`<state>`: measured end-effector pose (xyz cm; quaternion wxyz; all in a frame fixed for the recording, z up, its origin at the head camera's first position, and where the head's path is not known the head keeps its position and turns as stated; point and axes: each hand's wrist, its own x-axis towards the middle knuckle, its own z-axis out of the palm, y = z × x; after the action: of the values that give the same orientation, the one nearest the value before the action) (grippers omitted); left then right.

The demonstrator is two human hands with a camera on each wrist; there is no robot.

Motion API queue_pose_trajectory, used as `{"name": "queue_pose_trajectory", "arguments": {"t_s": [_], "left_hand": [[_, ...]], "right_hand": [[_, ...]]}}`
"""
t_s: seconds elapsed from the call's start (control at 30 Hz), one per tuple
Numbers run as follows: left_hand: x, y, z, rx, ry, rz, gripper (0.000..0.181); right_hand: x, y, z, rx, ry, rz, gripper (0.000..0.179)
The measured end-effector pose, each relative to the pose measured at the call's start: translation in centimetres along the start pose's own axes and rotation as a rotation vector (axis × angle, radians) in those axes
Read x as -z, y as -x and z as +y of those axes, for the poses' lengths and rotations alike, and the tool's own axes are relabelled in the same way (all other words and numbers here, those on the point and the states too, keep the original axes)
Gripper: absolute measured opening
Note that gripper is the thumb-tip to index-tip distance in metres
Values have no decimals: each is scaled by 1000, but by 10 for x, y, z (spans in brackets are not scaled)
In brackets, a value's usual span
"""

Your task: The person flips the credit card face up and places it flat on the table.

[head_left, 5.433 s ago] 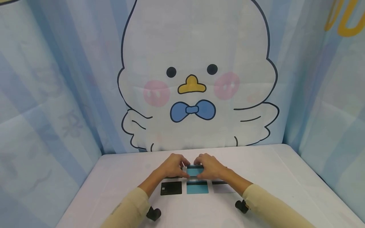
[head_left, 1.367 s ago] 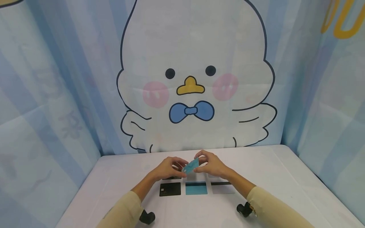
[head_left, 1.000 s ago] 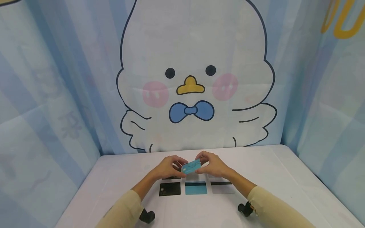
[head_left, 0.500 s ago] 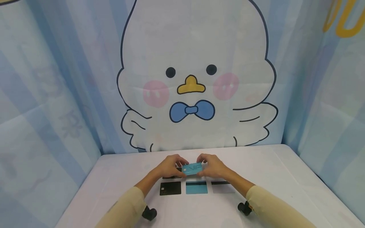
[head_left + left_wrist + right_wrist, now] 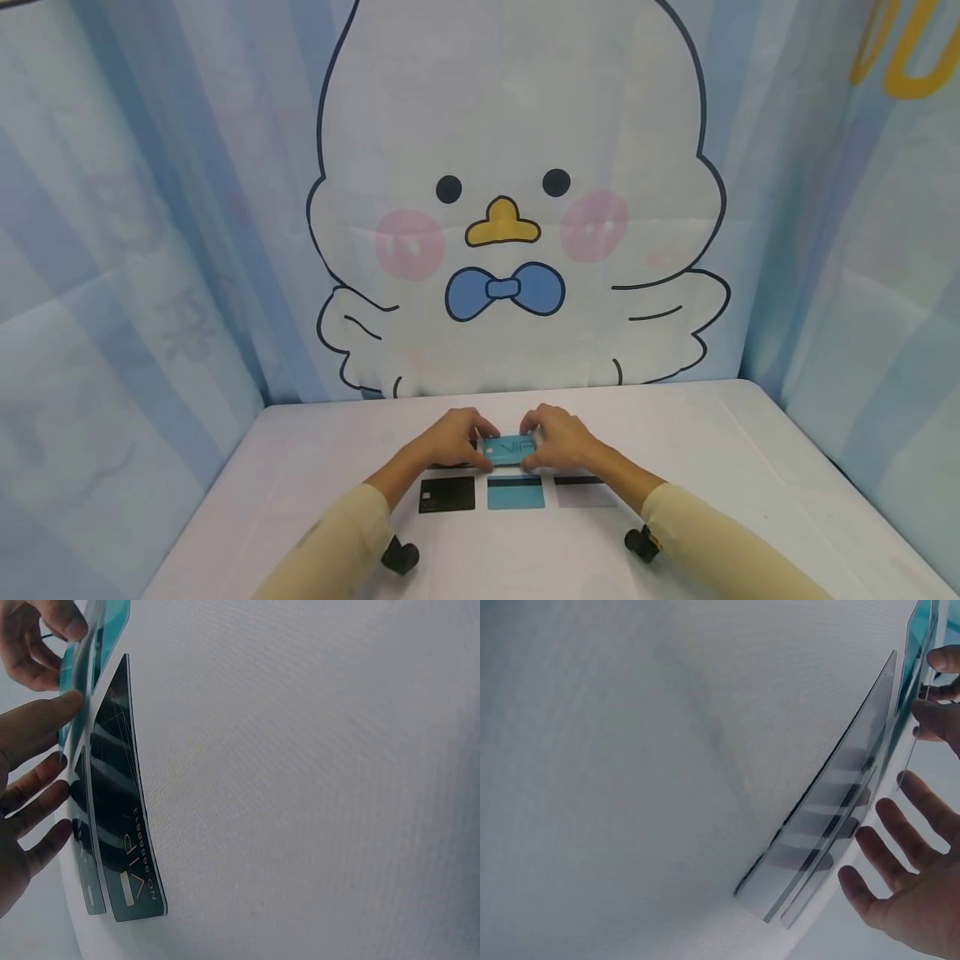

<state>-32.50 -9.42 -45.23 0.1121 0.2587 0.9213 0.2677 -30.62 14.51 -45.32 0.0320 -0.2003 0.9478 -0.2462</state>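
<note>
A light-blue VIP card (image 5: pixel 509 450), printed side up, lies between both hands close over the table in the back row of cards. My left hand (image 5: pixel 456 438) holds its left edge with thumb and fingertips. At the right edge, my right hand (image 5: pixel 561 439) holds it the same way. In front of it is a second blue card (image 5: pixel 515 493), dark stripe showing. A black VIP card (image 5: pixel 447 495) is at front left and a silver striped card (image 5: pixel 585 493) at front right. Behind the left hand another black card (image 5: pixel 86 855) is partly covered; another silver card (image 5: pixel 817 877) is behind the right.
The cards lie in two rows on a white table (image 5: pixel 300 500). Black wrist-worn devices hang below both sleeves, one at the left sleeve (image 5: pixel 401 557) and one at the right (image 5: pixel 641 543). A printed curtain (image 5: pixel 517 350) stands behind the table's far edge.
The blue card between my hands showed its striped side at first. It was lifted, tilted and turned over to its VIP side, then lowered toward the table. The front row stays in place.
</note>
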Motion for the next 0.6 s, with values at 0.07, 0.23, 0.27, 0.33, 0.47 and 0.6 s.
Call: {"name": "queue_pose_trajectory", "arguments": {"t_s": [0.07,0.23,0.27,0.33,0.47,0.6], "left_hand": [[0,0,1,-7,-9,-3,48],[-2,-1,2,-14,-36,-9,48],[-2,-1,2,-13,-38,-10,48],[-2,-2,2,-4,-38,-12,49],[-2,-2,4,10,-24,-13,50],[-2,-1,4,16,-25,-11,50]], "right_hand": [[0,-1,1,2,9,-9,40],[-2,-4,3,7,44,-26,38],[-3,-4,4,7,46,-27,38],[-4,-6,4,4,52,-30,38],[-5,-6,4,1,46,-32,39],[-4,-5,3,-3,40,-35,39]]}}
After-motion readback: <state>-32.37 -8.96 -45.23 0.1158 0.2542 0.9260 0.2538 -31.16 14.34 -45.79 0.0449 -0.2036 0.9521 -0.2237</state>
